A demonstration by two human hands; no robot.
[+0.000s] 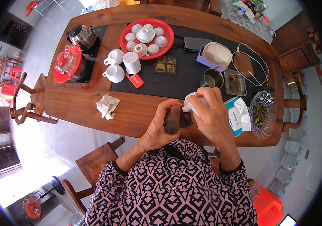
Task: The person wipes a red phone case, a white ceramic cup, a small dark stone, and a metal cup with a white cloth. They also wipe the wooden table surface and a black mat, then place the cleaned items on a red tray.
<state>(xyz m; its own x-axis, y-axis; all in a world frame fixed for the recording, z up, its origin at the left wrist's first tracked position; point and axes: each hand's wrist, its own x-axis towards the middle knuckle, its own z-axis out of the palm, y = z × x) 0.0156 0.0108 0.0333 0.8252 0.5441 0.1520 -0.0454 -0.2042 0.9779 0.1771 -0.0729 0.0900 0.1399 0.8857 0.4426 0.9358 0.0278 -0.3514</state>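
Observation:
My left hand (158, 125) grips a dark reddish-brown carved object (175, 118), perhaps a stone or clay figurine, above the table's near edge. My right hand (213, 113) pinches a white tissue (192, 104) against the object's upper right side. A crumpled tissue (107, 106) lies on the wood to the left. Right of my right hand stands a blue and white tissue pack (237, 116) with a tissue sticking out. Beyond the right hand is a metal cup (212, 78), beside a glass ashtray (235, 82). The object's underside is partly hidden by my fingers.
A red tray (170, 48) holds white teacups; two white mugs (114, 74) and a strainer cup (132, 62) stand nearby. Farther left are a glass kettle (82, 38) and a red tray of glasses (79, 66). At right are a glass fruit bowl (273, 117), a white cable (267, 74) and a purple container (203, 60).

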